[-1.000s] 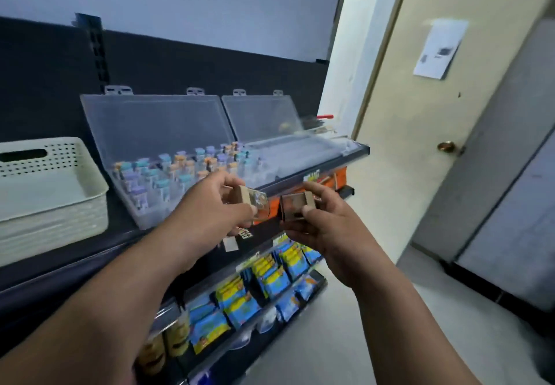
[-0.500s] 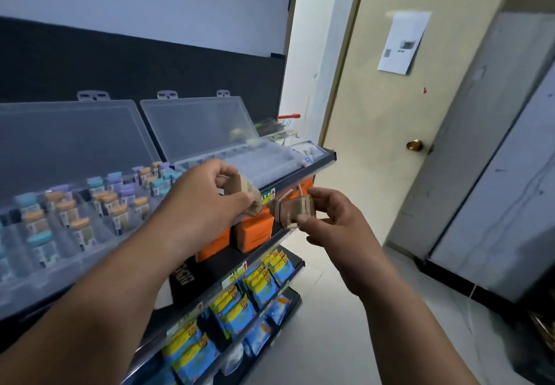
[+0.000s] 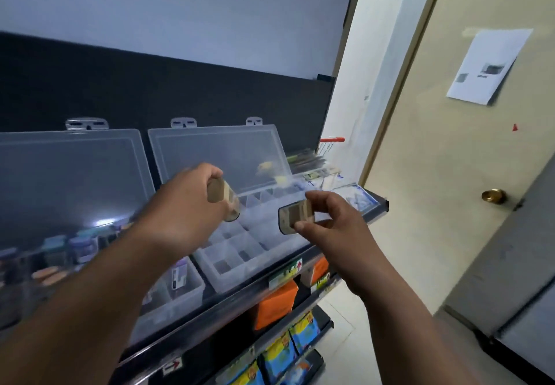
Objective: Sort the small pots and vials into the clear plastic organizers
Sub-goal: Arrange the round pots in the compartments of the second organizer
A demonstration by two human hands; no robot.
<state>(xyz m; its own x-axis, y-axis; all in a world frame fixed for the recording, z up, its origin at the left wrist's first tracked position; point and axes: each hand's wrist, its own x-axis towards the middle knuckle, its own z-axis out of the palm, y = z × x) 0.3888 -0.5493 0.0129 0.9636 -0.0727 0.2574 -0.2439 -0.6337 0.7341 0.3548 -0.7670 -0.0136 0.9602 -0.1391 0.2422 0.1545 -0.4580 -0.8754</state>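
Observation:
Two clear plastic organizers stand open on the top shelf, lids leaning back. The left organizer [image 3: 168, 297] holds several small pots with coloured caps [image 3: 81, 246]. The right organizer [image 3: 228, 279] shows bare compartments. My left hand [image 3: 183, 207] grips a small tan-capped pot [image 3: 223, 200] above the right organizer's near-left compartments. My right hand [image 3: 327, 219] pinches a second tan-capped pot [image 3: 295, 216] lying sideways, over the organizer's front right part.
The black shelf edge [image 3: 300, 267] carries price tags. Orange boxes [image 3: 274, 305] and blue-yellow packets [image 3: 303, 329] fill the shelves below. A beige door with a brass knob [image 3: 492, 196] and a taped paper [image 3: 489, 66] stands to the right.
The view has swung right and closer, so the right organizer now lies under both hands. Both hands have moved up and forward over it, each still holding its pot.

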